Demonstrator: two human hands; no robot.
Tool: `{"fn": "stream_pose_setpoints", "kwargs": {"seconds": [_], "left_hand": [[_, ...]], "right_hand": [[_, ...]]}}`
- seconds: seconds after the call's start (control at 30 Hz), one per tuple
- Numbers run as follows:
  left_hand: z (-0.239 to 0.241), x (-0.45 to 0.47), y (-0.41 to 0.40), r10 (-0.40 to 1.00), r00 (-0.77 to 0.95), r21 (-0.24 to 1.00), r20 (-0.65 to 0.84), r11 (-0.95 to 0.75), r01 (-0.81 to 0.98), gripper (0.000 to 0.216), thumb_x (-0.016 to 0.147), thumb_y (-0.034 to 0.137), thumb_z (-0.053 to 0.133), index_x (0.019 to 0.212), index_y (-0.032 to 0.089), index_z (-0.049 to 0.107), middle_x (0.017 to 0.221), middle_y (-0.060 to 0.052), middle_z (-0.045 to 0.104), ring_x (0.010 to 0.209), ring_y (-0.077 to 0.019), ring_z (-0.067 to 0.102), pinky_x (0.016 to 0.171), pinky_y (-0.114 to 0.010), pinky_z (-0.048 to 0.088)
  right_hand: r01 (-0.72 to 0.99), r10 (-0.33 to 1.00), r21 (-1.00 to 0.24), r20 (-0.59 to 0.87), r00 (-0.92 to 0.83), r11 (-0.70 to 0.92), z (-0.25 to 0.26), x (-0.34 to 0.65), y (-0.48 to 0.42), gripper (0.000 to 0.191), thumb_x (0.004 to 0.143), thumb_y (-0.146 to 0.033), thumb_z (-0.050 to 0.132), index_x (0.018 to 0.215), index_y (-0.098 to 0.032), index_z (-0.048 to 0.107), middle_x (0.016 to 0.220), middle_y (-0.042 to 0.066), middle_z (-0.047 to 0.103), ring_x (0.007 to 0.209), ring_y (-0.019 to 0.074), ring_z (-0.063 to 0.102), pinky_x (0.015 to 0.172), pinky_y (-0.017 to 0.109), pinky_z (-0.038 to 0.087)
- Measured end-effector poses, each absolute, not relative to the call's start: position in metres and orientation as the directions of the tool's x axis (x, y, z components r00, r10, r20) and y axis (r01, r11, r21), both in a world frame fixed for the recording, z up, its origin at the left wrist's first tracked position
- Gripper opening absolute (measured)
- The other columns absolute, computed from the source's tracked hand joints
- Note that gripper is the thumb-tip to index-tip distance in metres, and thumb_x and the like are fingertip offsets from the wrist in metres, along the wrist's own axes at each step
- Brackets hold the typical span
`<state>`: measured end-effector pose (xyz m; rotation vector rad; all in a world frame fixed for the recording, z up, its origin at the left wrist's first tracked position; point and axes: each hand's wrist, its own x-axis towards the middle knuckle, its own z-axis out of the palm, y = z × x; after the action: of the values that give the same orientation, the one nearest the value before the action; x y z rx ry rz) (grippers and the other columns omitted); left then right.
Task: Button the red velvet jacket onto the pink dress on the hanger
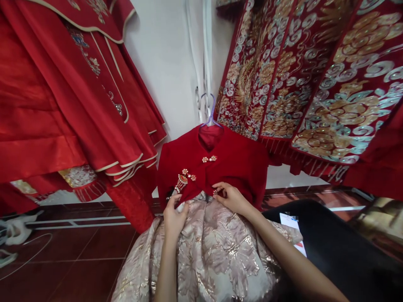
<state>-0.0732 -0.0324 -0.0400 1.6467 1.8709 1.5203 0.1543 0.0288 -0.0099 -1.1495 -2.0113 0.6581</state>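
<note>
A red short jacket (237, 155) hangs on a purple hanger (211, 113) over a pale pink dress skirt (217, 247) with metallic flower patterns. A beaded knot button (209, 159) sits below the collar, and a tasselled beaded ornament (181, 181) lies on the jacket's left front. My left hand (175, 216) is closed at the lower edge below that ornament, thumb and fingers on the jacket's hem. Opposite it, my right hand (232, 199) pinches the hem near the front opening, beside a small beaded piece (215, 192) partly covered by the fingers.
Red garments with cream trim (138, 117) hang at left, and embroidered red-and-gold garments (302, 84) at right. White straps (206, 54) run down the wall. A black seat (330, 247) at right bears a white card (291, 224). White shoes (19, 230) stand at far left.
</note>
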Motion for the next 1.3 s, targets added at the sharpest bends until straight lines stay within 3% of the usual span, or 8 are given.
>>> {"fn": "stream_pose_setpoints", "kwargs": {"seconds": [0.17,0.33,0.53,0.63,0.8,0.97,1.1,1.3], "left_hand": [[-0.004,-0.066,-0.032,0.75,-0.424,0.77,0.507,-0.174,0.614,0.025,0.075,0.03,0.061,0.097,0.019,0.065,0.093,-0.007,0.07,0.086,-0.0224,0.066,0.084,-0.035,0.049],[0.033,-0.042,-0.033,0.681,-0.388,0.673,0.621,-0.209,0.709,0.017,0.074,0.026,0.062,0.091,0.021,0.064,0.087,-0.005,0.069,0.078,-0.0212,0.065,0.076,-0.033,0.05],[-0.023,-0.008,-0.021,0.844,-0.195,0.687,0.499,-0.248,0.683,0.019,0.072,0.021,0.064,0.091,0.018,0.062,0.084,-0.007,0.066,0.082,-0.0227,0.064,0.078,-0.037,0.052],[-0.053,-0.008,-0.015,0.855,-0.227,0.801,0.466,-0.299,0.518,0.024,0.077,0.024,0.061,0.099,0.017,0.064,0.094,-0.008,0.064,0.083,-0.0182,0.065,0.081,-0.034,0.053],[-0.061,-0.02,-0.013,0.837,-0.293,0.847,0.462,-0.319,0.424,0.021,0.078,0.029,0.062,0.095,0.017,0.065,0.095,-0.007,0.062,0.081,-0.0147,0.064,0.08,-0.03,0.054],[-0.058,-0.021,-0.013,0.89,-0.254,0.887,0.379,-0.271,0.372,0.021,0.07,0.021,0.064,0.09,0.018,0.058,0.084,-0.004,0.068,0.076,-0.0163,0.066,0.074,-0.029,0.052],[-0.061,-0.021,-0.007,0.894,-0.271,0.89,0.356,-0.237,0.39,0.013,0.069,0.024,0.064,0.078,0.019,0.056,0.069,0.001,0.064,0.064,-0.0141,0.062,0.065,-0.026,0.051],[-0.071,-0.026,0.0,0.895,-0.31,0.943,0.32,-0.271,0.192,0.017,0.065,0.027,0.069,0.075,0.017,0.06,0.066,0.0,0.064,0.062,-0.0122,0.061,0.062,-0.023,0.051]], "right_hand": [[0.429,0.897,-0.796,0.307,-0.319,0.426,-0.006,0.159,0.029,0.016,0.076,-0.027,0.067,0.088,-0.018,0.068,0.076,0.003,0.07,0.069,0.0154,0.064,0.065,0.026,0.049],[0.357,0.917,-0.845,0.362,-0.167,0.399,0.018,0.178,0.028,0.02,0.073,-0.033,0.07,0.086,-0.019,0.07,0.074,0.002,0.072,0.066,0.016,0.067,0.062,0.026,0.052],[0.39,0.917,-0.83,0.359,-0.171,0.398,0.046,0.191,0.008,0.012,0.071,-0.031,0.071,0.078,-0.021,0.073,0.074,0.005,0.074,0.066,0.0195,0.07,0.064,0.03,0.056],[0.427,0.904,-0.798,0.398,-0.155,0.425,0.052,0.185,-0.004,0.006,0.072,-0.027,0.071,0.075,-0.022,0.072,0.076,0.004,0.073,0.065,0.0192,0.069,0.062,0.03,0.056],[0.426,0.878,-0.772,0.456,-0.146,0.471,0.053,0.167,-0.02,0.004,0.073,-0.024,0.07,0.075,-0.022,0.071,0.08,0.004,0.071,0.062,0.0173,0.067,0.06,0.029,0.056],[0.258,0.887,-0.867,0.347,-0.304,0.427,0.023,0.135,-0.018,0.005,0.073,-0.024,0.071,0.077,-0.021,0.072,0.079,0.003,0.071,0.069,0.0173,0.069,0.065,0.028,0.057],[0.235,0.893,-0.865,0.403,-0.202,0.444,-0.016,0.116,0.001,0.009,0.077,-0.025,0.067,0.082,-0.019,0.072,0.081,0.004,0.069,0.071,0.0166,0.068,0.067,0.028,0.058],[0.205,0.891,-0.868,0.436,-0.122,0.453,-0.04,0.111,0.012,0.011,0.079,-0.027,0.065,0.084,-0.019,0.07,0.082,0.004,0.066,0.069,0.0154,0.066,0.064,0.027,0.058]]}}
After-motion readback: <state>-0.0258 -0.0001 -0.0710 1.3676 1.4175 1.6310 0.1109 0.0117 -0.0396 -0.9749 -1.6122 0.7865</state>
